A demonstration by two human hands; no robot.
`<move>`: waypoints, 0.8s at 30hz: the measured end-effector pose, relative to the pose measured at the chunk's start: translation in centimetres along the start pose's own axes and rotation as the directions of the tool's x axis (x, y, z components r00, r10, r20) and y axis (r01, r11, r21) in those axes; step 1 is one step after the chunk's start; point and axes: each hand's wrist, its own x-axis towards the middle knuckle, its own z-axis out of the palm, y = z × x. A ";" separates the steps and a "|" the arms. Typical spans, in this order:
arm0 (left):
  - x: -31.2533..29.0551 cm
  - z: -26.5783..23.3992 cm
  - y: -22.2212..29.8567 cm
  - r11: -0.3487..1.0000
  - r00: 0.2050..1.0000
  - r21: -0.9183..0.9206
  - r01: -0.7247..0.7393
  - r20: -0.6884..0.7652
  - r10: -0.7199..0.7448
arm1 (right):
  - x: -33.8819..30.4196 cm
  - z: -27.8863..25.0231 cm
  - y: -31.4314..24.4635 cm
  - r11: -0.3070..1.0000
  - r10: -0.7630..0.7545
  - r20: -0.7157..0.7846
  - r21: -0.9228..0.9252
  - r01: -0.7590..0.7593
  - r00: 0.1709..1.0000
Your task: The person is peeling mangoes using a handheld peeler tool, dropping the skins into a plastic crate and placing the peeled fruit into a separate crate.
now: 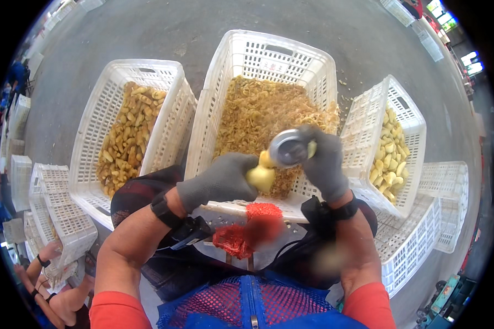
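My left hand [219, 178], in a grey glove, is closed around a knobbly pale-yellow root [261, 179] that looks like peeled ginger. Against its upper end is a round silver-rimmed tool [288, 148] with a dark middle, gripped by my grey-gloved right hand [325, 164]. A small pale bit shows at the right fingers; part of the tool's shape is hidden by them. Both hands are over the near end of a white perforated crate [202, 131], which holds a heap of brown-yellow peelings [258, 109].
At left, a white crate [170, 118] holds brown unpeeled roots [130, 134]; at right, a tilted crate [368, 118] holds pale-yellow peeled pieces [389, 156]. Red netting [233, 240] hangs between my knees. Stacked crates [411, 225] stand at right. Another person's arms [66, 296] show at lower left.
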 end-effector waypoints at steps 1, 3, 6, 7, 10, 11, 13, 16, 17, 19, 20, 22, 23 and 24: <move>-0.2 -0.2 -0.1 1.000 1.000 0.002 0.005 -0.007 -0.005 | 0.1 -0.6 0.3 1.000 0.010 -0.097 0.012 -0.008 0.995; -0.4 -0.6 -0.2 1.000 1.000 0.005 0.011 -0.022 -0.011 | 0.6 -2.4 1.9 0.887 0.454 -0.291 0.235 -0.398 0.842; -0.2 -0.1 -0.1 0.999 0.997 0.043 -0.015 -0.071 0.018 | -0.1 -2.6 1.6 0.812 0.550 -0.169 0.340 -0.475 0.818; -0.2 -0.1 0.0 1.000 0.998 0.031 -0.003 -0.070 0.005 | -0.3 -1.6 0.8 0.816 0.538 -0.136 0.333 -0.473 0.832; -0.1 0.2 0.1 0.985 0.985 0.171 0.004 -0.173 0.026 | -0.5 0.5 0.0 0.917 0.346 -0.033 0.223 -0.331 0.938; -0.1 0.4 0.2 0.972 0.977 0.235 0.019 -0.212 0.033 | -0.2 1.1 -0.8 0.931 0.287 -0.008 0.238 -0.277 0.958; 0.0 0.9 -0.2 0.904 0.962 0.426 0.021 -0.255 0.098 | -0.4 2.0 -0.2 0.970 0.214 0.069 -0.130 -0.203 0.974; -0.2 1.1 -0.6 0.830 0.942 0.557 0.040 -0.297 0.154 | 0.4 1.4 2.0 0.931 0.269 -0.070 -0.237 -0.278 0.961; -0.3 1.1 -0.7 0.816 0.935 0.577 0.046 -0.312 0.168 | 0.9 0.4 2.9 0.922 0.307 -0.161 -0.195 -0.335 0.938; -0.5 1.1 -1.0 0.806 0.925 0.592 0.030 -0.322 0.201 | 2.3 -1.7 2.9 0.775 0.625 -0.120 0.215 -0.595 0.771; -0.5 1.1 -1.1 0.800 0.920 0.599 0.023 -0.326 0.218 | 1.6 -1.1 2.0 0.743 0.610 -0.084 0.408 -0.531 0.788; -0.1 1.3 -1.0 0.760 0.912 0.649 0.016 -0.321 0.255 | 0.1 1.2 1.3 0.808 0.547 0.039 0.237 -0.540 0.836; 0.0 1.5 -1.0 0.740 0.909 0.673 0.014 -0.317 0.271 | -0.7 2.2 1.5 0.872 0.470 0.099 0.101 -0.479 0.877; 0.0 1.4 -1.0 0.733 0.904 0.680 0.011 -0.320 0.283 | -0.7 2.4 1.8 0.888 0.456 0.085 0.015 -0.459 0.886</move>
